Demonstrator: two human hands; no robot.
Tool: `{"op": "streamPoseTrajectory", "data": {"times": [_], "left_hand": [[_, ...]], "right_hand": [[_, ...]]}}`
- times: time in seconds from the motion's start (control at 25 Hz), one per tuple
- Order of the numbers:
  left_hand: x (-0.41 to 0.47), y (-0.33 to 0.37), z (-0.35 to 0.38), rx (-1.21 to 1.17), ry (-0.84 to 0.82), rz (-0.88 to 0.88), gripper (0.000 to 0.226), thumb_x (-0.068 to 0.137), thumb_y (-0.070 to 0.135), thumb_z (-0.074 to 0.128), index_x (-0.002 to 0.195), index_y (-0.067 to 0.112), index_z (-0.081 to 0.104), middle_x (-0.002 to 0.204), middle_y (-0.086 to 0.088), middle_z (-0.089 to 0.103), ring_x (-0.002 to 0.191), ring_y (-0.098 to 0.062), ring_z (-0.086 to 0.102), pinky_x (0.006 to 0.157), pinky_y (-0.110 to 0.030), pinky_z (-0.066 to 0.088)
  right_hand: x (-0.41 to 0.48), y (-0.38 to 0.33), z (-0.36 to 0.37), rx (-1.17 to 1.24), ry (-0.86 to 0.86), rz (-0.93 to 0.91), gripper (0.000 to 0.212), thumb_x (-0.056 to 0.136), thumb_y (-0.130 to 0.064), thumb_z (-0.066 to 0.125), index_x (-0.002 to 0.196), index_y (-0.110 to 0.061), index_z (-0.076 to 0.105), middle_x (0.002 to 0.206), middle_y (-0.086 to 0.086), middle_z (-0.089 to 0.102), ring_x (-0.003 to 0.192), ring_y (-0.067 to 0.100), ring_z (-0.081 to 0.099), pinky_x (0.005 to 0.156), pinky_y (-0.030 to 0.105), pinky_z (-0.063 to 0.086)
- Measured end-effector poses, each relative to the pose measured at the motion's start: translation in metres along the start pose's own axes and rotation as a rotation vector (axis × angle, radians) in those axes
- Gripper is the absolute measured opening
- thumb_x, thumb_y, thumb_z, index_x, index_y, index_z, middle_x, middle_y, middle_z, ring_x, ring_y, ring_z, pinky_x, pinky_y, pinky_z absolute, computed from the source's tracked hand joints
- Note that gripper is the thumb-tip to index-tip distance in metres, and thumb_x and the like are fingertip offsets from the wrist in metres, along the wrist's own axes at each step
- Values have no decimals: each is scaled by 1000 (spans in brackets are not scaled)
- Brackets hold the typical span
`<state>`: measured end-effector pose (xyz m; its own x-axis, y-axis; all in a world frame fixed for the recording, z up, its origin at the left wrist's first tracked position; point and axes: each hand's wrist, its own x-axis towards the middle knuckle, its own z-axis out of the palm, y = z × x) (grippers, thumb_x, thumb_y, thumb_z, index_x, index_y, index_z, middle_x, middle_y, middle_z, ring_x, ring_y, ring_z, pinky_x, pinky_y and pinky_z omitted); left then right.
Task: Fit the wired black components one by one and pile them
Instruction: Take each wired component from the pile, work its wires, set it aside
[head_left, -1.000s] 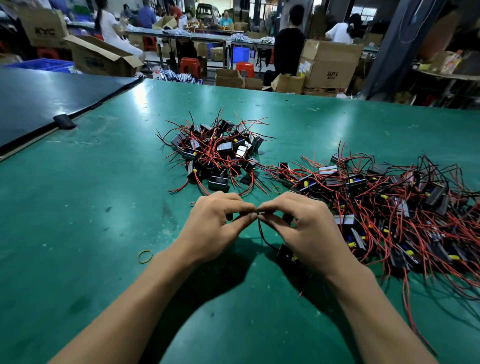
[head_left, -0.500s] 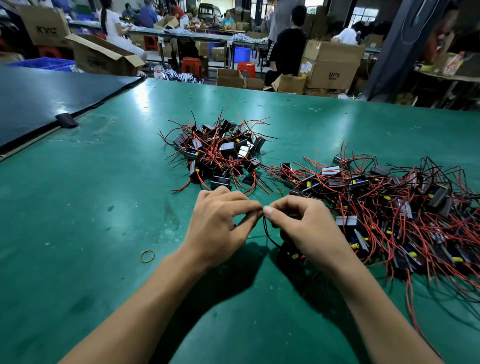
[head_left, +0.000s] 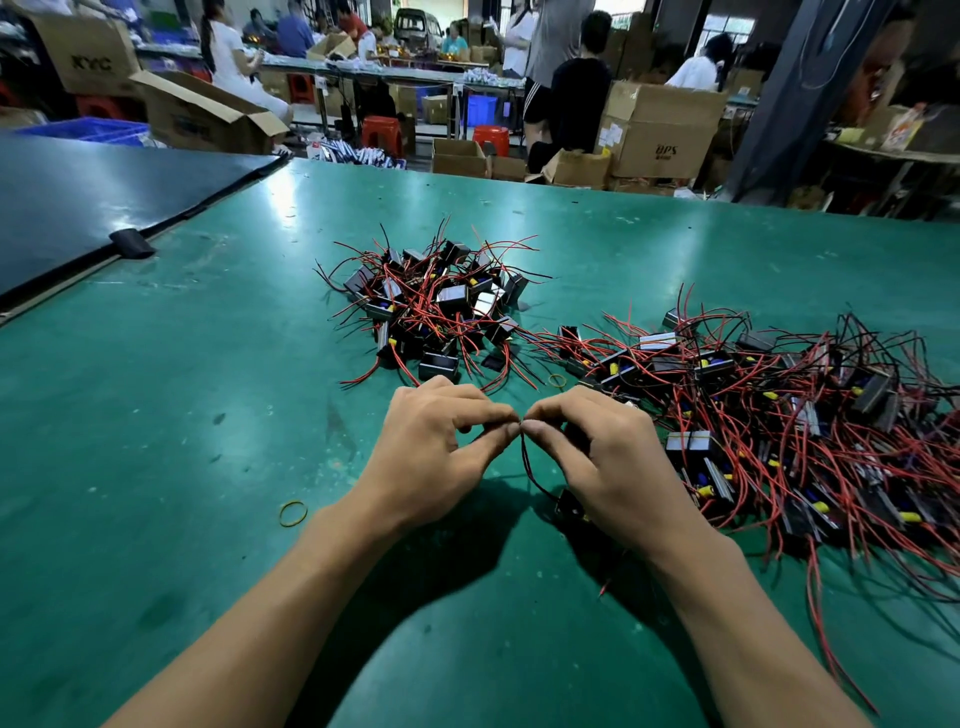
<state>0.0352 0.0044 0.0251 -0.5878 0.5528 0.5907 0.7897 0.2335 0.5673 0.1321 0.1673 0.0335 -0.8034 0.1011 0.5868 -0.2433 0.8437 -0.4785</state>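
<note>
Wired black component (head_left: 568, 506) sits near, just under the right hand (head_left: 610, 462); that and the left hand (head_left: 431, 457) pinch its thin wire ends together. Probably light, leads limp; the stiff body offers the surer hold.

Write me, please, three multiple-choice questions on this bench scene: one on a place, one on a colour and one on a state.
1. Where does the larger heap of components lie? A) at the person's right B) at the person's left C) on the floor
2. What colour are most wires in the smaller pile? A) blue B) red C) white
3. What are the left hand and right hand doing? A) resting flat B) pinching a thin wire between them C) lifting a box

Answers: 1 A, it spreads beside the right hand; 2 B, red strands cross its black housings; 3 B, their fingertips meet on the wire that leads to a black component.
</note>
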Motion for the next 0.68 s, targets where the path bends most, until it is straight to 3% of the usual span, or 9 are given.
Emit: {"op": "streamPoseTrajectory", "data": {"times": [0.08, 0.24, 0.36, 0.48, 0.6, 0.68], "left_hand": [[-1, 3, 3, 173, 85, 108, 10, 85, 34, 68, 84, 29, 77, 77, 14, 69, 71, -17, 53, 68, -44, 41], [-2, 2, 7, 295, 192, 242, 13, 89, 33, 68, 96, 27, 77, 90, 13, 72, 76, -19, 60, 69, -40, 41], [-4, 2, 9, 246, 243, 210, 27, 87, 29, 71, 112, 21, 73, 109, 9, 71, 94, -21, 62, 80, -40, 47], [-4, 0, 9, 188, 315, 116, 23, 85, 19, 71, 107, 15, 74, 105, 3, 71, 94, -23, 62, 82, -41, 49], [-4, -9, 7, 165, 179, -9, 18, 83, 14, 70, 100, 12, 76, 95, -1, 72, 89, -25, 63, 80, -42, 50], [-6, -14, 7, 146, 46, -109, 16, 85, 13, 70, 99, 14, 76, 94, 0, 72, 91, -24, 63, 84, -38, 49]], "right_hand": [[1, -5, 4, 123, -18, 221, 12, 93, -20, 69, 81, -19, 70, 65, -16, 60, 59, 1, 52, 59, 11, 36], [6, -14, 5, 608, -18, 691, 20, 96, -21, 63, 77, -17, 66, 54, -2, 58, 46, 15, 53, 47, 27, 43], [16, -15, -10, 870, 305, 701, 14, 100, -11, 58, 86, -11, 61, 61, -2, 58, 53, 21, 66, 53, 31, 56], [22, -3, -34, 1007, 640, 573, 12, 101, -10, 55, 89, -12, 59, 67, -3, 63, 71, 25, 74, 67, 28, 60], [21, 13, -51, 975, 881, 547, 12, 100, -13, 57, 88, -14, 56, 69, -2, 63, 76, 23, 75, 73, 29, 61], [19, 18, -50, 926, 893, 627, 14, 99, -13, 59, 86, -15, 56, 66, -3, 62, 71, 20, 74, 69, 28, 61]]}}
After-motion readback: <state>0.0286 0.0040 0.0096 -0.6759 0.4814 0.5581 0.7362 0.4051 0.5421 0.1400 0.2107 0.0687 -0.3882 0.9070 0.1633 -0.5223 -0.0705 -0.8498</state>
